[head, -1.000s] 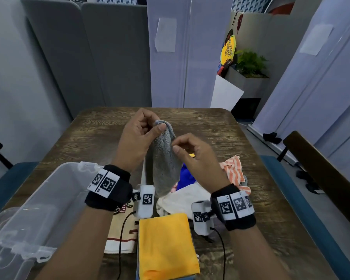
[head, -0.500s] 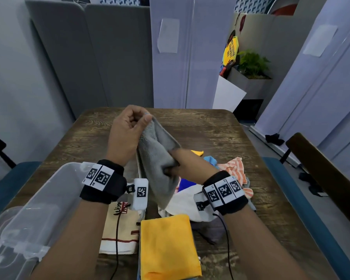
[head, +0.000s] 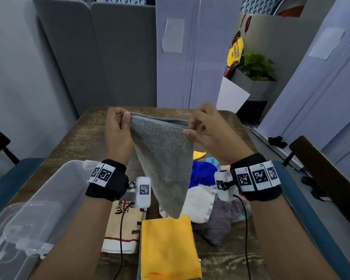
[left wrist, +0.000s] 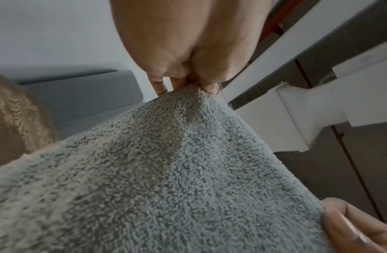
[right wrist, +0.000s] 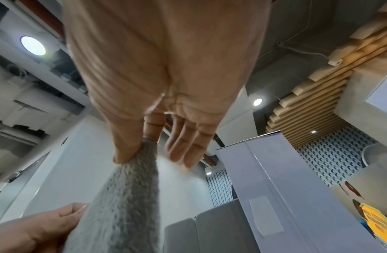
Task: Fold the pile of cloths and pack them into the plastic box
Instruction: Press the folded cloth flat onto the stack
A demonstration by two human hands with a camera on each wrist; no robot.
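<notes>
- One clear plastic box [head: 34, 199] sits at the left edge of the desk [head: 73, 138], where it was half a second ago.
- The left hand [head: 117, 134] has moved outward. Its thumb and curled fingers [left wrist: 160, 85] pinch the left top corner of the grey cloth [head: 164, 158].
- Earlier the grey cloth hung bunched from the left hand. Now it is held up above the desk with its top edge stretched between the two hands. Its lower part tapers to a tip just above the one folded yellow cloth [head: 168, 245].
- One cream printed cloth [head: 119, 229] lies flat between the box and the yellow cloth.
- The right hand [head: 208, 130] was low on the cloth before and is now raised level with the left. Thumb and forefinger pinch the right top corner, and the other three fingers [right wrist: 179, 145] are loosely spread.
- The unfolded pile [head: 200, 201] lies below the right wrist. Five cloths show in it: blue, white, dark grey, light blue and a yellow scrap.
</notes>
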